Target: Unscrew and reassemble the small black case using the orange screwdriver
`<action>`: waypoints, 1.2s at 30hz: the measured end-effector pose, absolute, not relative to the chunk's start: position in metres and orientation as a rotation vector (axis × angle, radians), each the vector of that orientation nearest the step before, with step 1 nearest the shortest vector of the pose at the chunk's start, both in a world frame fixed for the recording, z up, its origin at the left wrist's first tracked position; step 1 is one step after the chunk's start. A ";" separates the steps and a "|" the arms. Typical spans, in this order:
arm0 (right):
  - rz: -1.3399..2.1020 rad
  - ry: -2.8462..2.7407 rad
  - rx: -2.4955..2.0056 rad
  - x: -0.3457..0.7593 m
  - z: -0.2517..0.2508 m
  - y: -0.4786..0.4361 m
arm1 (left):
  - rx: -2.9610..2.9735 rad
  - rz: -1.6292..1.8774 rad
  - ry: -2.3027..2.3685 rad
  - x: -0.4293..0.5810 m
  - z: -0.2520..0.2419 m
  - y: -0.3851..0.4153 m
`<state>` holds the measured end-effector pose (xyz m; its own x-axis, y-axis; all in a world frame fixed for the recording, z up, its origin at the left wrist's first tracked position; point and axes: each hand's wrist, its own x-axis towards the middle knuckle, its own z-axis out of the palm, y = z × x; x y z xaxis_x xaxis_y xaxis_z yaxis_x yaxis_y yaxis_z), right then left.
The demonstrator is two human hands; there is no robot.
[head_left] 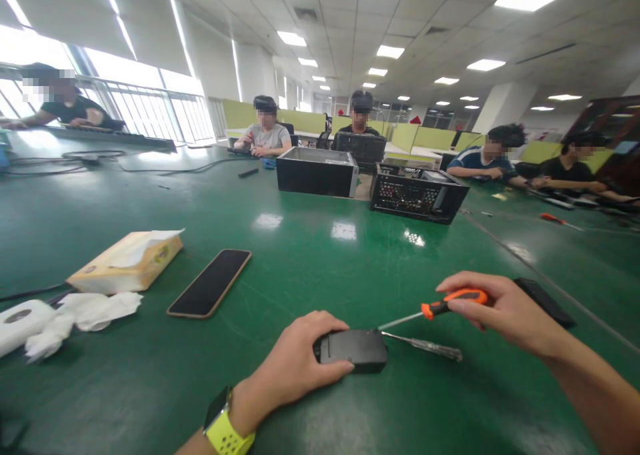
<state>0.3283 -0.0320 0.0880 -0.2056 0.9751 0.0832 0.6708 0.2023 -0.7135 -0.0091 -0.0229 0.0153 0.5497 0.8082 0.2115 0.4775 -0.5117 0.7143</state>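
Observation:
My left hand (295,365) is closed round the left end of a small flat black device (356,348) lying on the green table (310,255). A yellow-strapped watch is on that wrist. My right hand (505,308) grips an orange-handled screwdriver (445,303), whose metal tip touches the device's right upper edge. A second, bare metal tool (425,345) lies on the table just right of the device.
A dark phone (210,283) lies face up to the left, beside a tissue box (127,261) and crumpled tissues (85,311). A flat black piece (545,301) lies behind my right hand. Two black computer cases (417,193) stand mid-table. Several people sit along the far edges.

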 end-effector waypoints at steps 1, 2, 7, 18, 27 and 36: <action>0.744 -2.002 -1.507 0.320 0.097 -0.032 | 2.195 0.719 1.036 -0.008 0.015 -0.023; 0.738 -2.050 -1.498 0.312 0.104 -0.031 | 2.203 0.724 1.038 -0.008 0.015 -0.023; 0.644 -2.138 -1.531 0.293 0.111 -0.019 | 2.233 0.779 1.002 -0.007 0.013 -0.022; 0.566 -2.243 -1.502 0.284 0.124 -0.013 | 2.306 0.824 0.954 -0.006 0.011 -0.021; 0.399 -2.391 -1.459 0.272 0.138 -0.011 | 2.338 0.827 0.937 -0.005 0.011 -0.016; 0.243 -2.526 -1.323 0.258 0.153 -0.010 | 2.350 0.787 0.945 -0.006 0.012 -0.017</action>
